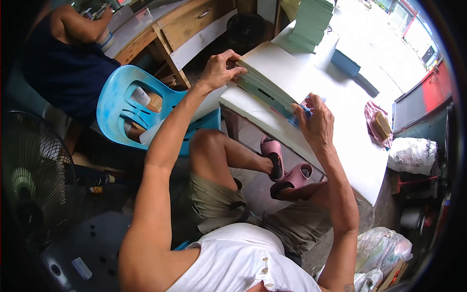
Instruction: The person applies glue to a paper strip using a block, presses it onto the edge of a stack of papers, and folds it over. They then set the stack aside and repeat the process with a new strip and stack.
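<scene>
A thick stack of paper sheets [279,73] with a white top lies on the white table [360,160]. At the stack's left corner, my left hand [220,71] has its thumb and fingers closed on the edge. My right hand [316,119] is at the stack's near right corner, its fingers curled round a small blue item [307,111] that is mostly hidden. Below the top sheets, the side of the stack shows green and dark strips.
A tall pile of pale green sheets [311,24] stands at the back. A blue-grey box [346,63] and a pink cloth [374,121] with a brown block [382,125] lie farther right. Left are a blue chair [114,104], a seated person [68,58] and a fan [36,170].
</scene>
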